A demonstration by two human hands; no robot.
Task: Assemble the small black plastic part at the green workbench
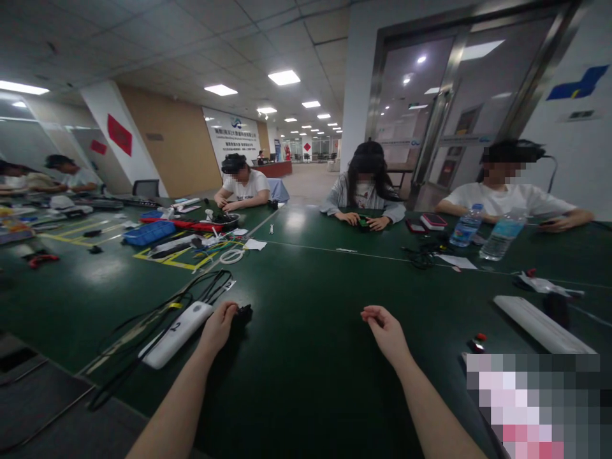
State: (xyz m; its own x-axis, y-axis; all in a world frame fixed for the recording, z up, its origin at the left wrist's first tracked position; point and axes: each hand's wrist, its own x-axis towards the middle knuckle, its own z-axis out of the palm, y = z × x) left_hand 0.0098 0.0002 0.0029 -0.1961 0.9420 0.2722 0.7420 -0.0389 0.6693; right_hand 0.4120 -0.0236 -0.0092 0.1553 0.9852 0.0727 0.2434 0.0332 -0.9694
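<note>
My left hand is above the green table, closed at the edge of a small dark black object whose kind I cannot make out. Just left of this hand lies a white power strip marked with a 2, with black cables around it. My right hand is apart from the left, over the table to the right. Its fingers are curled in towards the thumb. No object shows in them, but the inside of the grip is hidden.
Across the green table several people sit with head-worn devices. A blue tray and loose cables lie at left. Two water bottles stand at back right. Another white strip and a small red-topped item lie at right.
</note>
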